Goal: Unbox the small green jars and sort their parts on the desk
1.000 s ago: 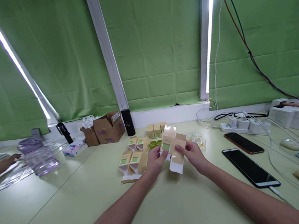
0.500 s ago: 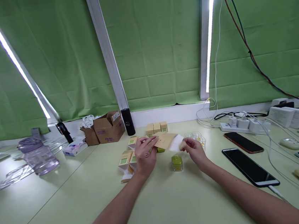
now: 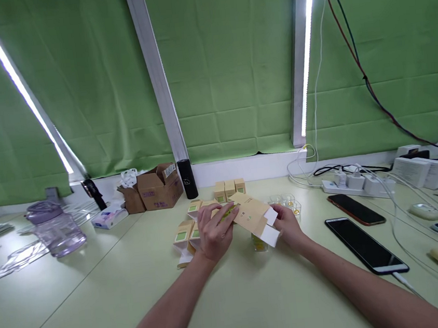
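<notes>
Head view: over the bench [image 3: 233,298], left hand [image 3: 214,232] and right hand [image 3: 290,227] both pinch a half-erected kraft carton [image 3: 254,216], tilted, just above a green jar [image 3: 259,242]. Likely risk: the carton's low white flap clips the jar and tips it. Edge-only grip may buckle the panel. Left knuckles sit near the folded cartons [image 3: 189,235] and could scatter them.

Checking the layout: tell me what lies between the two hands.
In the head view, a tan carton spans left hand to right hand; a green jar sits beneath it.
</notes>
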Tool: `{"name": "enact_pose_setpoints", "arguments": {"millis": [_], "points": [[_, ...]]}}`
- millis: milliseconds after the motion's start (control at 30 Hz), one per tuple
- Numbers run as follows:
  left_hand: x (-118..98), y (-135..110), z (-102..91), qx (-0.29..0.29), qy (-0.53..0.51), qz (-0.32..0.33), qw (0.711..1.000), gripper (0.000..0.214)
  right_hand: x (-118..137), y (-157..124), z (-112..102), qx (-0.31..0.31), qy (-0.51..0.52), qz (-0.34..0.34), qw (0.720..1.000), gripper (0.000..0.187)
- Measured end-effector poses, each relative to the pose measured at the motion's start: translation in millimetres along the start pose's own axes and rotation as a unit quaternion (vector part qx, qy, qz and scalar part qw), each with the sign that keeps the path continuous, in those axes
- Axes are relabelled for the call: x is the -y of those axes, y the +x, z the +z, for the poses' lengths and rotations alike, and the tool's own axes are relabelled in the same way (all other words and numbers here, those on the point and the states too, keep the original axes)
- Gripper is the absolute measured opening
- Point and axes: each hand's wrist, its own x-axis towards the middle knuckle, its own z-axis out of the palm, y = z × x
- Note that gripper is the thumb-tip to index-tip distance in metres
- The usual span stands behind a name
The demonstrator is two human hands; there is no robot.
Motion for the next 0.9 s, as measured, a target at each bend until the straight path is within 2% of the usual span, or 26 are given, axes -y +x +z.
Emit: {"name": "enact_pose_setpoints", "arguments": {"millis": [67,133,233,333,500,600,700,767,900], "points": [[-3.2,-1.1,4.9,-0.015,-0.037,-0.063,0.997,0.017,1.1,-0.5,-1.1,-0.008,-0.032,-0.028,0.999,0.026],[-5.5,-2.8,10.2,-0.015,-0.082,-0.174,0.981,0.015,5.3,-2.2,-2.1,-0.01,-0.073,-0.066,0.995,0.025],[-6.1,-4.8,16.7,0.012,-0.13,-0.344,0.93,0.037,15.3,-7.0,-1.6,0.003,-0.128,-0.129,0.983,0.023],[-4.7,-5.2,19.9,0.035,-0.174,-0.421,0.89,0.045,26.2,-11.8,2.6,0.035,-0.161,-0.158,0.974,0.024],[-4.2,-4.3,21.9,0.031,-0.198,-0.445,0.873,0.048,43.4,-14.4,10.2,0.1,-0.1,-0.128,0.982,0.027],[-4.5,-5.0,23.7,0.031,-0.203,-0.448,0.87,0.048,52.6,-12.3,11.0,0.113,-0.058,-0.103,0.987,0.03],[-5.0,-6.3,26.1,0.032,-0.203,-0.45,0.869,0.047,56.1,-7.5,12.2,0.126,-0.061,-0.088,0.986,0.03],[-6.3,-6.5,27.1,0.037,-0.22,-0.445,0.867,0.046,53.9,-2.6,14.0,0.125,-0.044,-0.063,0.989,0.029],[-11.6,-4.9,25.7,0.075,-0.305,-0.426,0.848,0.045,43.1,12.9,12.5,0.077,0.041,0.008,0.996,0.032]]}}
